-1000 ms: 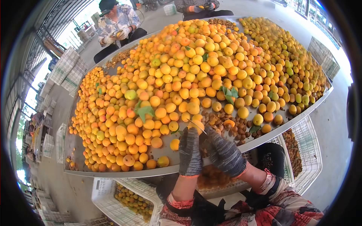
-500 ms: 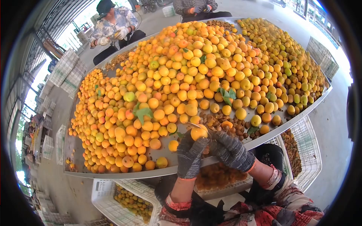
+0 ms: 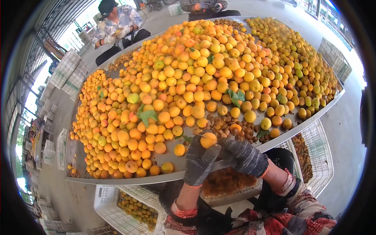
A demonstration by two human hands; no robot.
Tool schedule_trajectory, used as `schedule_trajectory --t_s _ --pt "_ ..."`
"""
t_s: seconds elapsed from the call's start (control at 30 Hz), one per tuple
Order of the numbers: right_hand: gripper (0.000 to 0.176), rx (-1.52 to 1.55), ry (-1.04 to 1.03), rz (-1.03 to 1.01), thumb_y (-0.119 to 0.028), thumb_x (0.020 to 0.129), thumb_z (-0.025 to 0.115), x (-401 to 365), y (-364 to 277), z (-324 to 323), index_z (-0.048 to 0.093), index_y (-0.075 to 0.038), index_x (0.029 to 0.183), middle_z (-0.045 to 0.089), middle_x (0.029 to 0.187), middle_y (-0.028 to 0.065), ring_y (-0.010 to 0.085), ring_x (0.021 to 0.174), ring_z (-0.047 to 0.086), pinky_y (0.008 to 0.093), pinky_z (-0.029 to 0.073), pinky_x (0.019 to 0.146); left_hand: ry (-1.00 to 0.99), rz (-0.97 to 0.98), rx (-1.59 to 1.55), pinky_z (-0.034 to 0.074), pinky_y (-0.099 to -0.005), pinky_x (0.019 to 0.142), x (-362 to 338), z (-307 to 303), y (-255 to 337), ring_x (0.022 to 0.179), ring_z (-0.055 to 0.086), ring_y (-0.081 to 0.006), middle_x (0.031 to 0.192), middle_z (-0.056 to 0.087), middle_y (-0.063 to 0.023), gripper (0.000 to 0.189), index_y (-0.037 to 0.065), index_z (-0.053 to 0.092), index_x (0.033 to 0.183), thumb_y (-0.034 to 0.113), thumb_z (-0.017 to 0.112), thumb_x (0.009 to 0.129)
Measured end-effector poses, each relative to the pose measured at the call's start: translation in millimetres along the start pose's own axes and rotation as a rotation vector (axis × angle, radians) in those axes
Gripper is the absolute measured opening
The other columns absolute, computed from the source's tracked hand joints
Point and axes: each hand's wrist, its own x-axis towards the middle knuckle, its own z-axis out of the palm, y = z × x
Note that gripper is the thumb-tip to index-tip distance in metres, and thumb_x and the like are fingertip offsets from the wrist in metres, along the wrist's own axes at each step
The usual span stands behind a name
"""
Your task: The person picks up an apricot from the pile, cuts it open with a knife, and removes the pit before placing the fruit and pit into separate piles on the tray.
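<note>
Near the front edge of a metal table (image 3: 164, 181), my left hand (image 3: 199, 161), in a dark grey glove, is closed on an orange apricot (image 3: 208, 140). Beside it my right hand (image 3: 244, 157), gloved alike, has its fingers pressed together close to the fruit. A thin dark edge shows at the apricot, but what the right hand grips is too small to make out. A large heap of apricots (image 3: 176, 86) covers much of the table. Brown pits (image 3: 244, 131) and an opened apricot half (image 3: 235, 127) lie just beyond my hands.
White crates stand below the front edge: one with apricots (image 3: 103, 199), one with orange pieces (image 3: 219, 192), and one at the right (image 3: 319, 156) beside brown pieces. Two people (image 3: 117, 25) (image 3: 203, 7) sit across the table. Stacked crates (image 3: 70, 72) stand at the left.
The apricot has turned slightly and moved a little right and down in my left hand. My right hand has shifted slightly to the right. The far-left person's hands have moved a little.
</note>
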Motion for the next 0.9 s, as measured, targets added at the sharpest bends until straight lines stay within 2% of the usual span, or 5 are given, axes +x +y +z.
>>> schedule_trajectory --t_s 0.07,0.2,0.27,0.8,0.9 --pt "0.037 0.103 -0.087 -0.02 -0.006 0.085 0.049 -3.9 13.5 10.4 0.046 0.001 0.121 0.046 0.124 0.0162 0.0231 0.105 0.053 0.0317 0.046 0.084 0.069 -0.002 -0.032 0.045 -0.0231 0.069 -0.5 4.2 -8.3 0.079 0.053 -0.0101 0.091 0.057 -0.0031 0.026 0.001 0.053 0.106 0.009 0.06 0.082" --pt "0.036 0.478 -0.152 0.136 -0.006 0.085 0.05 5.1 -2.9 -4.2 0.046 0.002 0.12 0.047 0.123 0.017 0.0233 0.104 0.054 0.0303 0.046 0.084 0.06 -0.062 -0.072 0.044 -0.0211 0.068 -2.4 -0.1 -6.7 0.08 0.052 -0.0091 0.093 0.056 -0.0028 0.025 0.002 0.053 0.105 0.01 0.059 0.083" --pt "0.032 0.426 -0.156 0.08 -0.003 0.086 0.05 1.9 3.4 -4.9 0.047 0.002 0.118 0.059 0.107 0.0154 0.0228 0.099 0.058 0.0325 0.046 0.081 0.013 -0.019 -0.1 0.044 -0.0207 0.068 -1.0 -1.7 -0.3 0.081 0.052 -0.0089 0.094 0.056 -0.0029 0.024 0.002 0.053 0.105 0.01 0.059 0.083" --pt "0.034 0.054 -0.011 0.173 -0.012 0.088 0.051 6.0 -15.3 11.2 0.047 -0.001 0.119 0.057 0.111 0.0124 0.0202 0.102 0.055 0.0316 0.045 0.086 0.147 -0.254 -0.127 0.042 -0.0234 0.068 1.0 1.2 3.6 0.076 0.05 -0.0103 0.09 0.056 -0.0037 0.028 0.002 0.053 0.105 0.025 0.053 0.087" --pt "0.033 0.671 0.076 0.164 -0.011 0.087 0.052 -0.2 -8.6 13.4 0.048 0.0 0.118 0.055 0.112 0.0136 0.0214 0.104 0.053 0.0326 0.044 0.087 0.056 -0.203 -0.166 0.043 -0.022 0.065 -1.2 -5.9 7.0 0.075 0.051 -0.0097 0.088 0.056 -0.0034 0.027 0.002 0.053 0.105 0.023 0.054 0.087"
